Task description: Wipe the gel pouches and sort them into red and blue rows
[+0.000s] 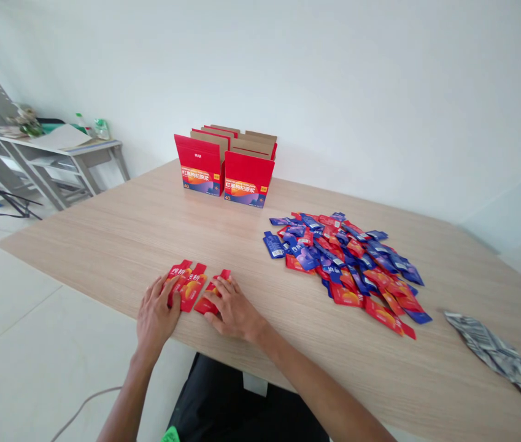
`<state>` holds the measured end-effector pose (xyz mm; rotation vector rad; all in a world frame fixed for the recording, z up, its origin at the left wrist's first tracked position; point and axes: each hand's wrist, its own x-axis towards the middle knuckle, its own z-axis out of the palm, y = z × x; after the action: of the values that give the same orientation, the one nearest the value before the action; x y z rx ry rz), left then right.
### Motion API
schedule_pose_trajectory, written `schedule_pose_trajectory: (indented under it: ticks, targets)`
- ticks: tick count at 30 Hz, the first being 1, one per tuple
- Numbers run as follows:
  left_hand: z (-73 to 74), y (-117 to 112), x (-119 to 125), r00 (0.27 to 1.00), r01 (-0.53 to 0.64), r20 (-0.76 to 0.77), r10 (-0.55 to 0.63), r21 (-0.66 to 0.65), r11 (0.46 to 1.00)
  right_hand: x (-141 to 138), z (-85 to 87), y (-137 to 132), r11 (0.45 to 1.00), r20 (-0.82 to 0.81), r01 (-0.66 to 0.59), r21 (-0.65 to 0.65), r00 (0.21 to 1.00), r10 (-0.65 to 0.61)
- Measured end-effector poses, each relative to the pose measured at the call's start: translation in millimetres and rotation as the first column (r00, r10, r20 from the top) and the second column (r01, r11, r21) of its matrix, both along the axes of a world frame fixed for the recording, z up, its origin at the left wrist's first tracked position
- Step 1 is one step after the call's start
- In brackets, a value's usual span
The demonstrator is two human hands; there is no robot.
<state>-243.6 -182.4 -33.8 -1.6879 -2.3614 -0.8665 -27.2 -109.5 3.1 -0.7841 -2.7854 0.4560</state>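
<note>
Bare left hand (156,314) and right hand (234,312); black garment (223,399), green patch (170,434).

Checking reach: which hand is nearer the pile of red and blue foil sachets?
Right. The right hand rests left of the pile; the left hand lies farther left.

Large Chinese characters, read as 红果枸杞原浆, are printed across the front of the right red box (247,181), with the number 40 at its lower left corner. The same line and number are seen on the left red box (200,166). White characters, seemingly 纯耕, are printed on a red sachet (178,273). Print on the sachet pile (347,264) cannot be read.
</note>
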Motion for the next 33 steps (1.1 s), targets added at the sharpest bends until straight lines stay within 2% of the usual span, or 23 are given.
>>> schedule_pose_trajectory:
  ticks: [5, 15, 23, 33]
  targets:
    - [-1.6, 0.0, -0.4, 1.0, 0.001, -0.01, -0.001, 0.016, 1.0, -10.9, -1.9, -0.8, 1.0, -0.023, -0.029, 0.013, 0.999, 0.029]
    - [4.5, 0.1, 1.9, 1.0, -0.011, 0.024, 0.011, 0.003, 1.0, -17.7, -14.9, 6.2, 0.997, -0.083, -0.074, -0.009, 0.994, 0.073]
    - [5.1, 0.1, 1.1, 1.0, 0.004, -0.002, -0.004, -0.011, 1.0, -26.4, -10.9, 14.8, 0.996, -0.062, -0.086, 0.01, 0.994, 0.086]
    - [9.7, 0.5, 3.9, 1.0, -0.026, 0.004, 0.026, -0.011, 1.0, -25.6, -6.3, 9.7, 0.998, -0.052, -0.044, 0.043, 0.998, 0.047]
